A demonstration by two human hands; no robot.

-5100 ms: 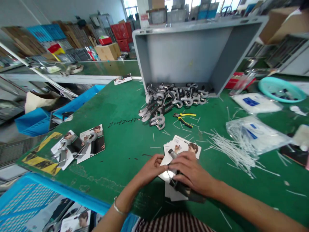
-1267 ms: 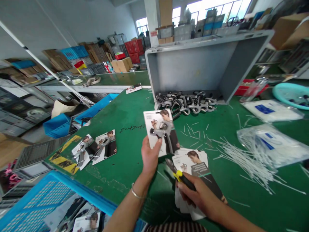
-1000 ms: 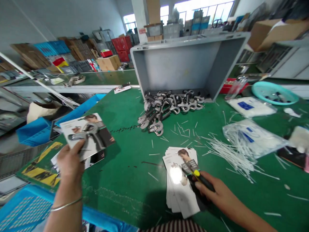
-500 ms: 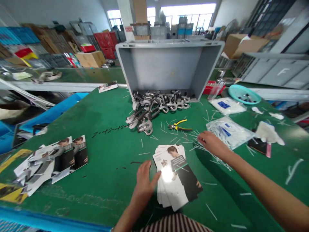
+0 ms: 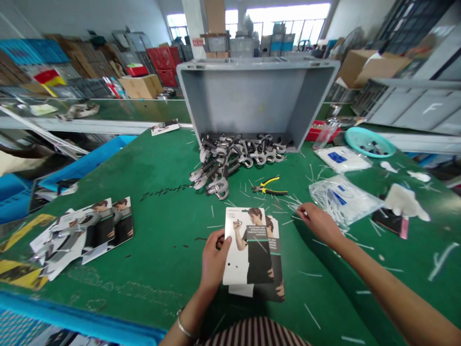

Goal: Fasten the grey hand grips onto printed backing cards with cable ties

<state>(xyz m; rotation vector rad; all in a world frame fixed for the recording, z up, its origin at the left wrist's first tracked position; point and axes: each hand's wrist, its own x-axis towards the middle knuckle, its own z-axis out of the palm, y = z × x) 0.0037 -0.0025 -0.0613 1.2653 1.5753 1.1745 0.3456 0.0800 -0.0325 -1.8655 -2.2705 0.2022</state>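
My left hand [image 5: 215, 257] holds a printed card [image 5: 240, 250] by its left edge, thumb on the front. Under and to the right of it lie more cards [image 5: 277, 269]. My right hand [image 5: 314, 221] is pinched at the ends of thin white ties [image 5: 293, 204], right of the cards. A clear bag of white ties [image 5: 345, 197] lies just beyond that hand. Yellow-handled pliers [image 5: 270, 186] rest above the cards. Farther off, several grey and black hand grips [image 5: 230, 161] are heaped at the mouth of a grey bin.
The grey bin [image 5: 248, 96] lies on its side at the back of the green table. At the left are packed cards with grips [image 5: 86, 230]. A turquoise dish [image 5: 370, 142], a white glove [image 5: 405, 202] and a second bag [image 5: 342, 157] stand at the right.
My left hand has taken hold of the top card and raised it off the pile. My right hand has stayed by the ties, its fingers now closed on them.
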